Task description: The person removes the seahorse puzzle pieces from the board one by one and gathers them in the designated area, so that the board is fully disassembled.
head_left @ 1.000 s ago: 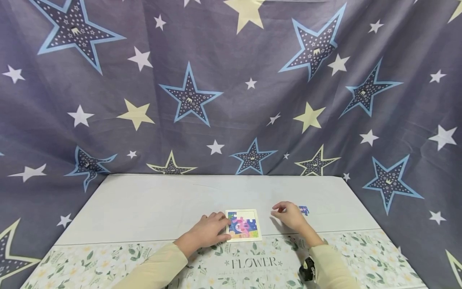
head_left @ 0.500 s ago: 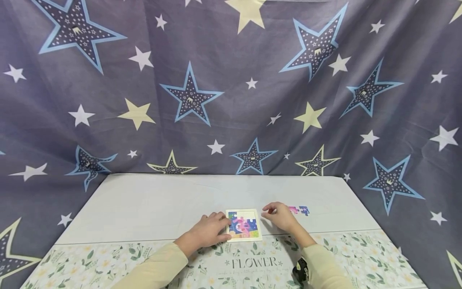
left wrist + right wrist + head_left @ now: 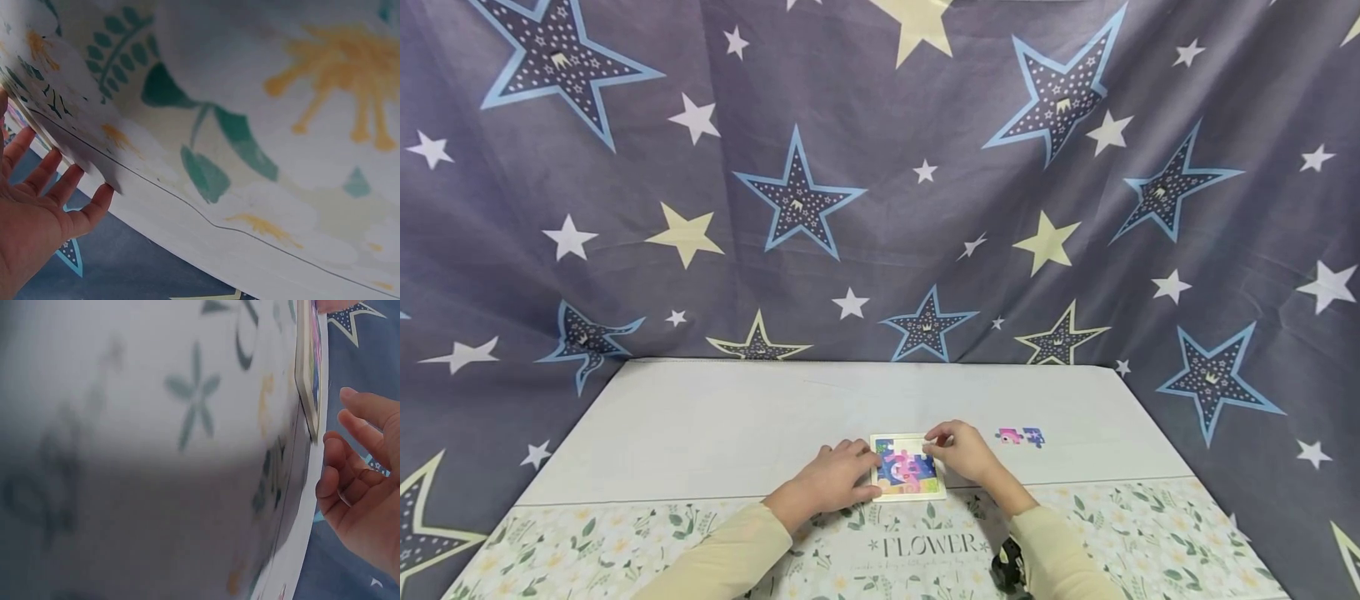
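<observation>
A small jigsaw puzzle [image 3: 908,475] in a pale square tray [image 3: 910,497] lies on the table, showing a pink figure on blue, with bare tray along its top. My left hand [image 3: 838,479] rests at the tray's left edge; in the left wrist view its fingers [image 3: 47,165] are spread along that edge. Over the upper right corner is my right hand [image 3: 966,454], thumb and forefinger pinched round a small puzzle piece [image 3: 939,440] that they mostly hide. In the right wrist view the right hand's other fingers [image 3: 334,450] are curled beside the tray.
Two loose puzzle pieces lie right of my right hand: a pink one [image 3: 1009,436] and a blue one [image 3: 1033,437]. The white table mat [image 3: 737,425] has a floral front strip [image 3: 647,533]. A star-patterned curtain [image 3: 880,267] stands behind the table.
My right hand has moved left from near the loose pieces to the tray's upper right corner, uncovering the pink piece. My left hand has stayed at the tray's left edge.
</observation>
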A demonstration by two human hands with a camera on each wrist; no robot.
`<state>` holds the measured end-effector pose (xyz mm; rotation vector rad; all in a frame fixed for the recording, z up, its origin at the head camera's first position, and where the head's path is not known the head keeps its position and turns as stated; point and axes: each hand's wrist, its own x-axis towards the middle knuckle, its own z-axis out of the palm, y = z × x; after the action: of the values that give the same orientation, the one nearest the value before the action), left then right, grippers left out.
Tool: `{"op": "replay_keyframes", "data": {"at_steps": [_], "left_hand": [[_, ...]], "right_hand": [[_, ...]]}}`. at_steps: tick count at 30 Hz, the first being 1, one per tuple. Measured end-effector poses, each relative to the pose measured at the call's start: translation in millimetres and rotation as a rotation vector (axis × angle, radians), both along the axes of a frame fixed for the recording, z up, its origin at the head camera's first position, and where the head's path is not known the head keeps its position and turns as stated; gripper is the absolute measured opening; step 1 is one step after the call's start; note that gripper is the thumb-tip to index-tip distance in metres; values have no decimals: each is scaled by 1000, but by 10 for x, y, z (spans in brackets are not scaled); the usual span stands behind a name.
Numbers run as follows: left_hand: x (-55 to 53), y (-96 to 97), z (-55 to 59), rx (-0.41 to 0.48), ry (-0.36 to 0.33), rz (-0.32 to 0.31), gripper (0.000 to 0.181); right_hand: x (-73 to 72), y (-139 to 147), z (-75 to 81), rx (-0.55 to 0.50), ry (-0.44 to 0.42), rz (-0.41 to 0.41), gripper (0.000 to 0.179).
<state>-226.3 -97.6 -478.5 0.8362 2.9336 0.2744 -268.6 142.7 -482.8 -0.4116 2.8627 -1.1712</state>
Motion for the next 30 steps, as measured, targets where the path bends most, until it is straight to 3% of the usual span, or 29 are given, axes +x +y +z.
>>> {"op": "replay_keyframes", "data": {"at_steps": [15,30], "left_hand": [[-7,6,23,-3,-20,-2,50],[1,-6,34,-11,-7,-16,50]], "right_hand": [[12,-188,4,30,-29,89,16],[34,-370,19,58,-25,114,14]]}}
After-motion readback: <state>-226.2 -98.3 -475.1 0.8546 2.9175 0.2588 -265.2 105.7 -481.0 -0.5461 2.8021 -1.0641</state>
